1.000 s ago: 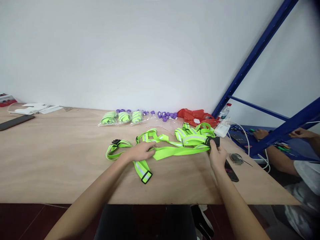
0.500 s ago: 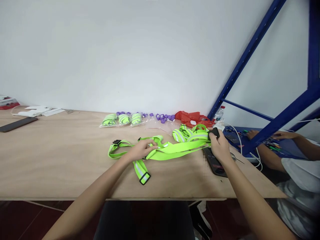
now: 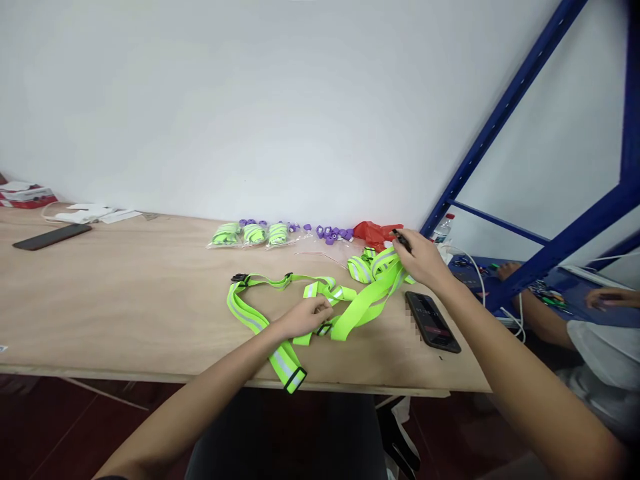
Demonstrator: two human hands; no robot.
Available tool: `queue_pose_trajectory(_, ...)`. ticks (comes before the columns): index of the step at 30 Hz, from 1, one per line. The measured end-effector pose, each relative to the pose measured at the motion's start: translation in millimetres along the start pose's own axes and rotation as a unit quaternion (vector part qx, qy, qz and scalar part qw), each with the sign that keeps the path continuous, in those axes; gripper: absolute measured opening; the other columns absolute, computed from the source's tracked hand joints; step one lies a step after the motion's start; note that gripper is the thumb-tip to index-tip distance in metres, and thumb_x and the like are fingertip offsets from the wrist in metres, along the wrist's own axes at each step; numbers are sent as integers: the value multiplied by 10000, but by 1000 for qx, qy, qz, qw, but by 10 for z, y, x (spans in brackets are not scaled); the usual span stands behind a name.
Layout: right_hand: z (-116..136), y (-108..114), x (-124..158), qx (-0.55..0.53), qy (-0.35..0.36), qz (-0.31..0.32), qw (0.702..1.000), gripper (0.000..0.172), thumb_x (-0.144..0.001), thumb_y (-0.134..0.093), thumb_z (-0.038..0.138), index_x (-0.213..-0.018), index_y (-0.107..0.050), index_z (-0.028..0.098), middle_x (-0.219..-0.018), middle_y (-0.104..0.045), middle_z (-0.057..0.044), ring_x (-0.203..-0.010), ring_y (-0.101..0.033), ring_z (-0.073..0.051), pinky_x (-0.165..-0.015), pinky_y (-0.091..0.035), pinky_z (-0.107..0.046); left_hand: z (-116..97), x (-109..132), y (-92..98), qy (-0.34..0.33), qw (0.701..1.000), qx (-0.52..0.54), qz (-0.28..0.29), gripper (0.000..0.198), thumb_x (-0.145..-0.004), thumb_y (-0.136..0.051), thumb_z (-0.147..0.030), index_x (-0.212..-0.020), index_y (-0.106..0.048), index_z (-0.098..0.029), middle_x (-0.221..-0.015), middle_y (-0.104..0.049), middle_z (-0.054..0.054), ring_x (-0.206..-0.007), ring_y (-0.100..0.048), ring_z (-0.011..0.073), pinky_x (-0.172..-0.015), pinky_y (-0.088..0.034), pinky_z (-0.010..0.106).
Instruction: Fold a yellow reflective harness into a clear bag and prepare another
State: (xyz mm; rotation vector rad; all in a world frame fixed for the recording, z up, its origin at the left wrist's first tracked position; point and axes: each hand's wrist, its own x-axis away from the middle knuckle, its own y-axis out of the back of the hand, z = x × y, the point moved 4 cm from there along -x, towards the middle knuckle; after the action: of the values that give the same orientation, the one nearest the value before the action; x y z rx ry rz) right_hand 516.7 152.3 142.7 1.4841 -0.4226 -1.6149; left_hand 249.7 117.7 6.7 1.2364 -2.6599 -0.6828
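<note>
A neon-yellow reflective strap (image 3: pixel 250 320) with grey stripes and black buckles lies loosely looped over the table. My left hand (image 3: pixel 306 317) is closed on its middle part, close to a black slider. My right hand (image 3: pixel 419 255), raised at the right, pinches a black buckle (image 3: pixel 402 241) at the strap's other end, and a band runs down from it toward my left hand. One strap end with a black rectangular slider (image 3: pixel 295 379) reaches the table's front edge. Behind the raised band sits a bunch of similar straps (image 3: pixel 361 268), partly covered.
Three bagged straps (image 3: pixel 254 234) stand along the wall beside small purple pieces (image 3: pixel 330 234) and a red plastic bag (image 3: pixel 373 235). A phone (image 3: pixel 433 321) lies at right, a dark flat slab (image 3: pixel 53 237) at left. Beyond the blue frame (image 3: pixel 500 113), another person's arms show.
My right hand has moved left and up with the buckle, uncovering the phone. My left hand has shifted right and down. The strap's left part has spread out; the view has turned slightly.
</note>
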Motion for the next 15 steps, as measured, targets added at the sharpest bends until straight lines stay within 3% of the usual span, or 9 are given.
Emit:
queue_pose_trajectory(3,39,45,-30,20,20,12,1000,364,-909,-488,319,-1195,-668,183,-1141,-713,-122,-1045,-647,-286,-931,-482,-402,-144,236,142,-70,990,-104,-64,254,-995,-426,-368,-962,-604,-189,-928,-659,39,-861,-592,192,-775,-453,302)
queue_pose_trajectory(6,32,60,-18,32,30,18,999,364,-904,-501,318,-1201,-674,196,-1134,-716,-114,-1042,-648,-288,-918,-489,-398,-247,626,189,-125,959,-232,-102,242,-1010,-429,-345,-1022,-617,-194,-1023,-666,91,-960,-591,231,-855,-445,353)
queue_pose_trajectory(9,-5,28,11,39,24,25,999,376,-906,-504,332,-1209,-675,191,-1142,-712,-122,-1046,-651,-301,-910,-496,-409,-211,1016,87,-153,939,-304,-55,293,-984,-515,-464,-1055,-628,-203,-1103,-672,101,-1024,-584,259,-912,-434,390)
queue_pose_trajectory(12,-30,-29,40,35,16,29,999,391,-913,-499,340,-1231,-669,190,-1169,-710,-119,-1059,-657,-300,-925,-496,-411,-95,1284,-16,-163,927,-339,5,534,-853,-674,-584,-1239,-582,-225,-1260,-636,109,-1197,-533,310,-1085,-354,465)
queue_pose_trajectory(15,-11,-65,60,33,14,35,999,396,-910,-506,349,-1242,-669,208,-1199,-709,-104,-1079,-660,-297,-942,-499,-414,-6,1400,-7,-147,925,-350,19,431,-905,-653,-387,-1297,-545,-242,-1332,-602,103,-1285,-488,305,-1153,-295,479)
